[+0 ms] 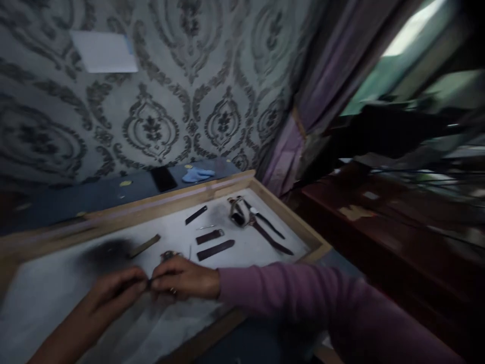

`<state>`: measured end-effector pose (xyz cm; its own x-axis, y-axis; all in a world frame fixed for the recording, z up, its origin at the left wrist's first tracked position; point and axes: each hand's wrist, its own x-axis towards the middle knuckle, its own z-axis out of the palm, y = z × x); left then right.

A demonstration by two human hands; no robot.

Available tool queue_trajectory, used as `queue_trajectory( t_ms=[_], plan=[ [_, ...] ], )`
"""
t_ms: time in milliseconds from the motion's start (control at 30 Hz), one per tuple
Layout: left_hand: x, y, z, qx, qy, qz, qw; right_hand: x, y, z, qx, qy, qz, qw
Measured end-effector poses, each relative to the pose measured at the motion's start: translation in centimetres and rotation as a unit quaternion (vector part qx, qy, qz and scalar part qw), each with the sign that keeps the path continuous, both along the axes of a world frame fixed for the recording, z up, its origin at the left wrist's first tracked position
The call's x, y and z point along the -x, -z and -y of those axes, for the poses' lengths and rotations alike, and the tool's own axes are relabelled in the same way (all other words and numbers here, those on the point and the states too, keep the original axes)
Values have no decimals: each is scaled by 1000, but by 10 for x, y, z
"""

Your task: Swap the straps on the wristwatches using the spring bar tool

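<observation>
My left hand [119,293] and my right hand [182,278] meet over the wood-framed tray [288,212]. Both pinch a small dark piece [149,284] between their fingertips; its details are too small to tell. Just behind my right hand lies a partly hidden metallic object [168,254]. An olive strap [145,246] rests behind my hands. Two dark strap pieces [210,236] [215,249] lie to the right, with another dark strap [196,215] farther back. Near the tray's right corner are watches [238,215] with a long brown strap [271,238] and a dark-handled tool [269,224].
Behind the tray, a dark phone [163,179] and a blue cloth [198,174] lie on the blue surface [142,191]. Patterned wallpaper rises beyond. A purple curtain [286,151] hangs at the right, beside a dark red surface [379,222] with blurred items.
</observation>
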<state>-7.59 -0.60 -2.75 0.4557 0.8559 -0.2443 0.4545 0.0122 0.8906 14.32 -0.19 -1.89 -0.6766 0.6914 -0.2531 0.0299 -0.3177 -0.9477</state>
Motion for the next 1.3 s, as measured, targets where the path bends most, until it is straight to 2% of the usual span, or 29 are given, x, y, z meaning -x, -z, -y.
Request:
queue_trajectory(
  t_ms=[67,100,200,367,567,700,833,1067,1300],
  plan=[
    [-18,-33,4,16,5,15,1000,-1,-2,-1,12,-16,-42,999],
    [-24,-45,3,30,1,25,999,-1,-2,-1,16,-17,-53,998],
    [-31,-61,2,62,-9,29,998,1,-3,-2,28,-22,-75,997],
    [-25,-62,4,67,-10,30,997,7,-1,-3,50,2,-86,995],
    [-26,-64,2,60,-15,42,997,7,1,-4,120,38,-110,986],
    [-23,-63,2,58,-29,48,997,1,-1,-4,63,12,-158,985],
    [-18,-61,1,52,-46,58,996,-2,-1,-5,-2,-6,-154,988],
    [-17,-60,1,48,-54,58,996,-2,-3,-4,15,-18,-160,987],
    [-18,-59,1,43,-64,59,995,0,-6,-5,31,18,-145,989]
  ],
)
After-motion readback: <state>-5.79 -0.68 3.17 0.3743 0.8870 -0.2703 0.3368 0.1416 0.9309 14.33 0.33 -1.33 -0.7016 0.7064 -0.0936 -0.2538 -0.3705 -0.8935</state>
